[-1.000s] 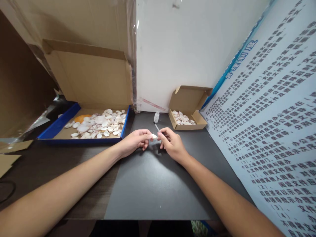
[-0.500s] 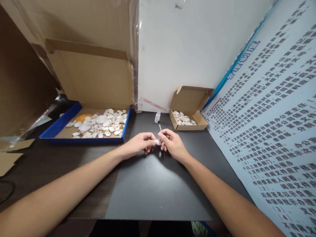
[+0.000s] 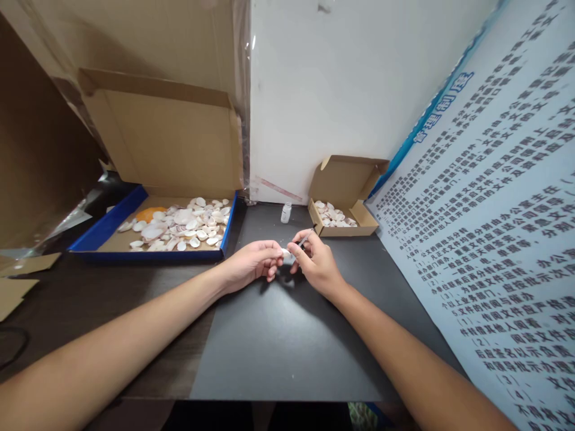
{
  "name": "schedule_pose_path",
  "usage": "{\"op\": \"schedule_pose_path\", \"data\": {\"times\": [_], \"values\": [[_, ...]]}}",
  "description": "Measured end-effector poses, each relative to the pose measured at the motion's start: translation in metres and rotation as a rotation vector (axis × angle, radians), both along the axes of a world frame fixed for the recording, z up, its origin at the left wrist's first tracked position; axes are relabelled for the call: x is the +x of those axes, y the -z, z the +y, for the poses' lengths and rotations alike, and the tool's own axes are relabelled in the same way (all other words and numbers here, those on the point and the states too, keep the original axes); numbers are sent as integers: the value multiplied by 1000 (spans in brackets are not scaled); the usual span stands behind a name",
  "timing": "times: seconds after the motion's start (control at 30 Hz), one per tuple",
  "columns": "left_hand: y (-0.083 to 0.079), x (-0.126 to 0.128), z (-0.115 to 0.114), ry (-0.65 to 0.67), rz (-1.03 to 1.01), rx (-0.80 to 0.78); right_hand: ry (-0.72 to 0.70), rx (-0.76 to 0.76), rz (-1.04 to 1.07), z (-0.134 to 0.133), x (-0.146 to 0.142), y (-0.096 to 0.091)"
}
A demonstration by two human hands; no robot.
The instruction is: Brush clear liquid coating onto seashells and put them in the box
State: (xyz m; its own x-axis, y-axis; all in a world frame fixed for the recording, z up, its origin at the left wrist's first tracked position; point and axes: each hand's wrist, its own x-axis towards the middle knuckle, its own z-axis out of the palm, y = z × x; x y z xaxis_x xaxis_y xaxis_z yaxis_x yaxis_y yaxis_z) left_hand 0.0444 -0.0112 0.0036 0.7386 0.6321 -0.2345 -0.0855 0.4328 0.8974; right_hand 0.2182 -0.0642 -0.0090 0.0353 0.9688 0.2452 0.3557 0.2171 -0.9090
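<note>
My left hand pinches a small white shell over the dark table mat. My right hand is closed on a thin stick-like tool, its lower tip at the shell and its upper end tilted up to the right. The two hands meet fingertip to fingertip near the middle of the table. A small white bottle stands just behind them.
A large open box with a blue rim holds several shells at the left. A small cardboard box with more shells sits at the back right. A printed poster leans along the right. Cardboard scraps lie far left.
The thin tool in my right hand has swung from pointing up and left to tilting up and right. Both hands stay together at the shell, barely shifted.
</note>
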Motion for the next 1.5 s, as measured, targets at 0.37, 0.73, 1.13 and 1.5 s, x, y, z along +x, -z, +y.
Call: {"op": "schedule_pose_path", "data": {"times": [0.37, 0.73, 1.13, 1.5], "values": [[3, 0, -2, 12, -62, -79, -146, 79, -203, 0, 0, -4], [3, 2, -4, -73, -136, -89, -116, 55, -276, -1, -1, -3], [-1, 1, -7, -30, -110, -79, -37, 118, -287, -4, -1, -7], [-27, -19, -21, 167, 367, 504, 7, 79, -232, 1, 1, -3]]}}
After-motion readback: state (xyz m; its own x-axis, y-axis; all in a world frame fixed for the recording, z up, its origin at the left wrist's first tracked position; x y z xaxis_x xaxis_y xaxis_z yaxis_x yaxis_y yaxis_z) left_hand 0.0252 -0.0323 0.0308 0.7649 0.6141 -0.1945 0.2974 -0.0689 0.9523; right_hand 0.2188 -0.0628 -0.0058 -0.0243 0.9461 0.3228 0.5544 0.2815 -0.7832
